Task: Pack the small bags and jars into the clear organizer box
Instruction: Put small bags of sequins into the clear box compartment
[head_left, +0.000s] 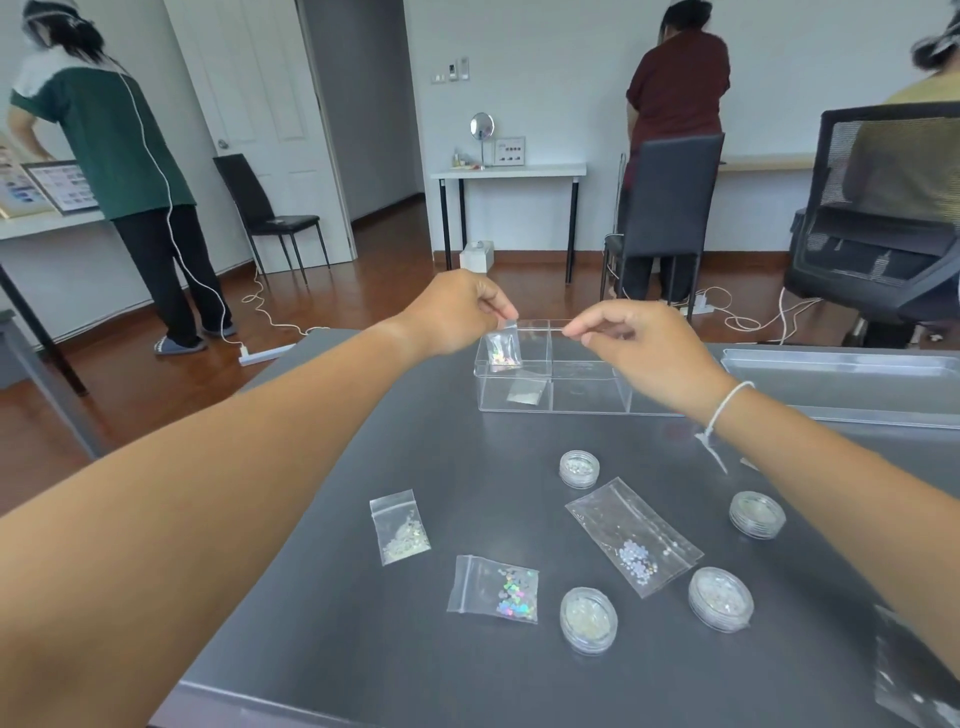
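The clear organizer box (589, 402) stands at the far middle of the dark table. My left hand (457, 312) pinches the top of a small bag of holographic bits (501, 349), which hangs in the box's far left compartment. My right hand (644, 353) has thumb and forefinger pinched at the box's far rim. Another small bag (525, 392) lies in the near left compartment. On the table lie three loose bags (400, 527) (493, 587) (634, 535) and several round clear jars (579, 468) (757, 514) (588, 619) (720, 598).
A grey tray (841, 364) lies to the right of the box. One more clear bag (914, 675) shows at the lower right edge. Beyond the table are chairs, a white desk, floor cables and other people standing with their backs turned.
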